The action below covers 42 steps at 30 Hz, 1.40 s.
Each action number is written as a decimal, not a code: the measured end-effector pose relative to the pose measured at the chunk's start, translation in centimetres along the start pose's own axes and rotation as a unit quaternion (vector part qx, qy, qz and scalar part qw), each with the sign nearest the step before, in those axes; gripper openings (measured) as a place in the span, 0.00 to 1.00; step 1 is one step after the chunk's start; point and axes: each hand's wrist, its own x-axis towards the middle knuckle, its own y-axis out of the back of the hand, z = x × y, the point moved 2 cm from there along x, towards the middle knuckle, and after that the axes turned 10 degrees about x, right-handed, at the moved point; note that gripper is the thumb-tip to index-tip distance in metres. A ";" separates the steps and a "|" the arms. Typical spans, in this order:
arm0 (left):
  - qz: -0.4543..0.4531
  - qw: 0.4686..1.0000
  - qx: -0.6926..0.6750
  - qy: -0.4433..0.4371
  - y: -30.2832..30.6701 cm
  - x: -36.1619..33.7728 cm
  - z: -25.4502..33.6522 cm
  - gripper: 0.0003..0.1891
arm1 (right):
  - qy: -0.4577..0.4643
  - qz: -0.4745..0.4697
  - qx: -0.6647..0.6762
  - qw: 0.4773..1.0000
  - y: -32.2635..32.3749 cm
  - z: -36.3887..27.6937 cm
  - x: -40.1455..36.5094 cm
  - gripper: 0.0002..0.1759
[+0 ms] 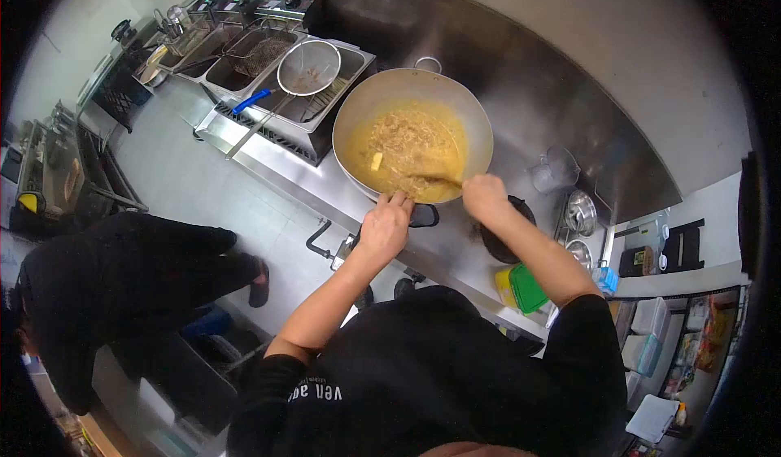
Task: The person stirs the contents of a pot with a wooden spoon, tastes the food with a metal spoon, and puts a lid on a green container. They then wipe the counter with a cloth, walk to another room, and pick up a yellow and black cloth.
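Two hands at the wok (407,87)
Left hand (386,225) clasps its near rim; right hand (486,197) is closed around the spatula (435,178), blade in the food (407,144).

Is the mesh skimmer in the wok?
No, the mesh skimmer rests on the fryer, left of the wok.

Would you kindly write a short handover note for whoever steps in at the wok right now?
Left hand: fingers closed on the near rim of the wok, steadying it.
Right hand: closed on the spatula, whose blade is in the yellow mixture.
The wok sits on the steel counter, beside the fryer.
Done: the mixture is in the wok and looks wet and loose.
Left: a pale lump is not yet blended in, so it probably needs more stirring.
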 end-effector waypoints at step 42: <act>-0.010 0.999 0.044 0.011 -0.3 0.2 1.5 0.13 | 0.143 -0.045 0.074 0.986 0.9 -2.1 10.5 0.16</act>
